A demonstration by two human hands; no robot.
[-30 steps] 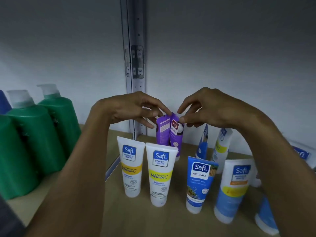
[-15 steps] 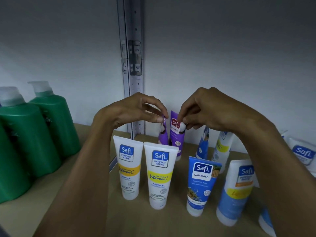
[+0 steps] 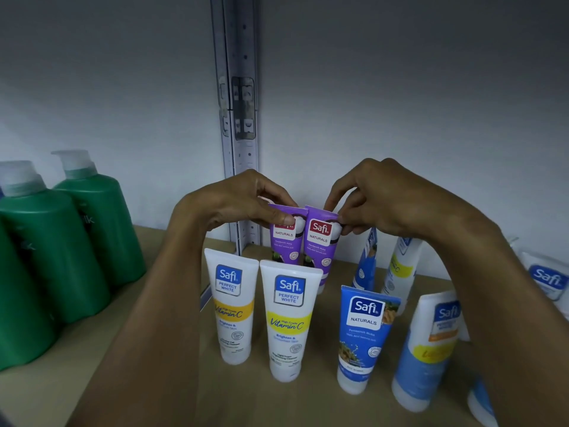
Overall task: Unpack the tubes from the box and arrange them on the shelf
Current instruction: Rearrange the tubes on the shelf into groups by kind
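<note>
**Purple tubes pinched by their tops, one in each hand**

The left hand pinches the top edge of the left purple tube between thumb and fingertips. The right hand pinches the right purple tube likewise. Both tubes stand upright, just beside each other, at the back of the shelf, behind two white tubes. Green pump bottles stand at the left.

1. The person's left hand is bare, its thumbnail cut short.
2. The right hand is bare too, its knuckles showing plainly in the dim light.
3. The left forearm and right forearm are uncovered down to the picture's lower edge.
</note>
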